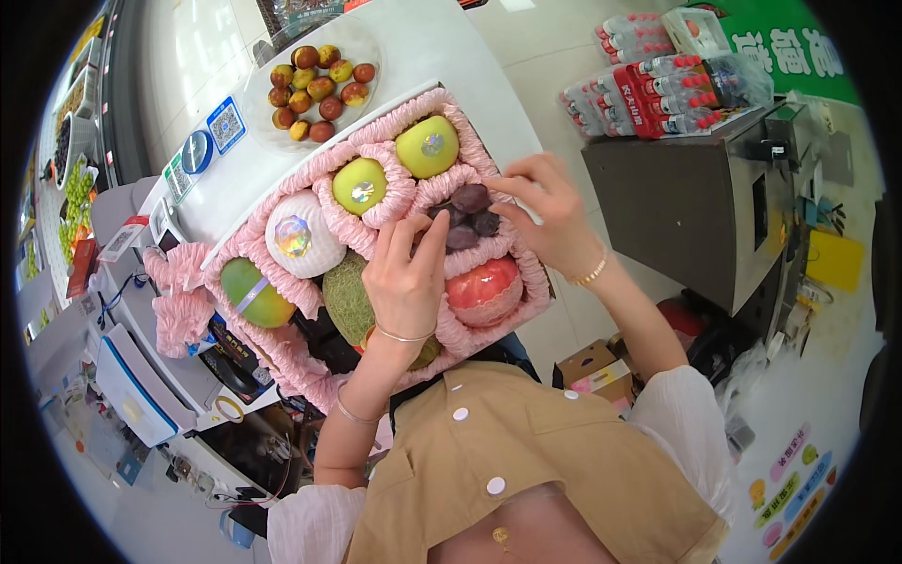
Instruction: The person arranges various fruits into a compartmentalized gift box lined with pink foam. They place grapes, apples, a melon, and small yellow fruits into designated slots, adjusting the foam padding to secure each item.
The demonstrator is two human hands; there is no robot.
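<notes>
A fruit gift box lined with pink crinkled paper [282,185] lies in front of me. Dark plums or grapes [471,199] fill one paper-ringed compartment. My left hand [409,278] is over the left end of that compartment, fingers curled; what lies under its fingertips is hidden. My right hand [546,204] is at the compartment's right edge, thumb and forefinger apart beside the dark fruit. Around them sit two green fruits [428,146], a white foam-wrapped fruit [305,235], a netted melon [347,299] partly behind my left hand, a mango [257,292] with a ribbon and a red fruit [485,291].
A clear plastic tray of jujubes [320,88] stands on the white counter [430,42] beyond the box. Loose pink paper [182,303] lies at the left, near a small device. Packed drink bottles [648,95] rest on a dark cabinet [662,204] at the right.
</notes>
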